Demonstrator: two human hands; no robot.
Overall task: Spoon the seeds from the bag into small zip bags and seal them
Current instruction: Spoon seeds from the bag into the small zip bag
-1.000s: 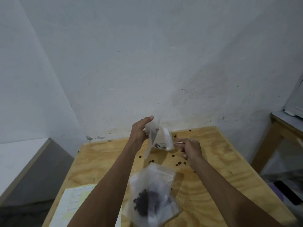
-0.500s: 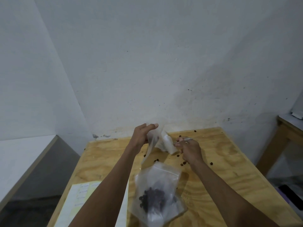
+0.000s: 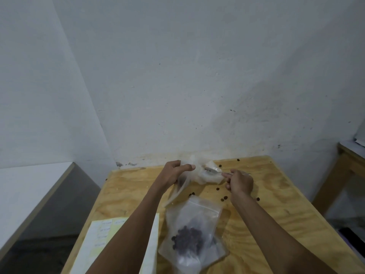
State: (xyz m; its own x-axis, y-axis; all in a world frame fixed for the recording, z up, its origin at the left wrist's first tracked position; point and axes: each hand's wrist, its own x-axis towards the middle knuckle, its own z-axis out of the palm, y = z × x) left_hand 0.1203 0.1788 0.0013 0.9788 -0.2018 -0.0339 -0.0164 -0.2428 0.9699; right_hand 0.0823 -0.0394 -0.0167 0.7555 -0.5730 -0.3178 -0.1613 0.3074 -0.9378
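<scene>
Left hand [image 3: 173,173] pinching mouth of small zip bag [image 3: 205,176] above far end of wooden table [image 3: 276,214], right hand [image 3: 240,183] closed on spoon [image 3: 212,170] w/ bowl at bag opening, big seed bag [image 3: 194,234] lying nearer btwn forearms, loose seeds [image 3: 224,199] scattered nearby.

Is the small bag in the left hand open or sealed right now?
Open. The left hand holds the small bag up while the spoon in the right hand reaches into its mouth.
</scene>
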